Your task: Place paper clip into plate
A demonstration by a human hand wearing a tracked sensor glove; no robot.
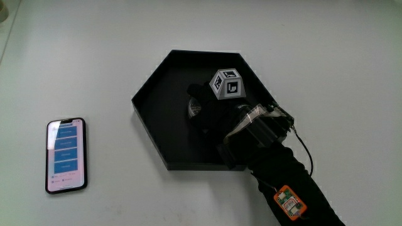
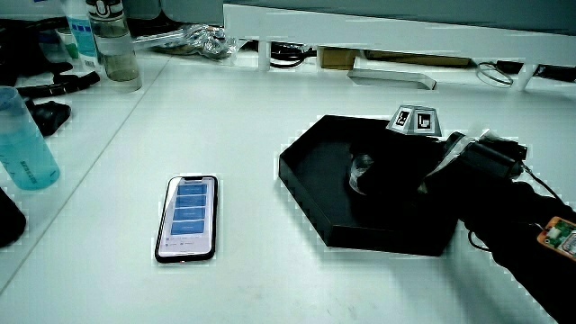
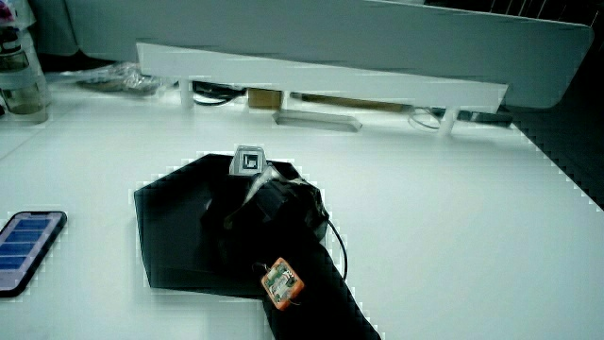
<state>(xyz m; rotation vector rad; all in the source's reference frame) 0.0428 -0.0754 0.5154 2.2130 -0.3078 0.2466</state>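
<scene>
A black hexagonal plate (image 1: 151, 81) lies on the white table, and both side views show it (image 2: 297, 166) (image 3: 151, 203). The gloved hand (image 1: 204, 110) reaches into the plate, low over its floor, with the patterned cube (image 1: 227, 83) on its back. A small greyish paper clip (image 1: 192, 108) shows at the fingertips, inside the plate, and the fingers curl around it. A side view shows the same clip (image 2: 360, 167) in front of the hand (image 2: 391, 171). In a side view the hand (image 3: 236, 212) hides the clip.
A phone (image 1: 65, 155) with a lit blue screen lies on the table beside the plate (image 2: 188, 217). Bottles (image 2: 112, 45) (image 2: 22, 135) stand near the table's edge. A low white partition (image 2: 387, 27) runs along the table. An orange tag (image 1: 289, 202) sits on the forearm.
</scene>
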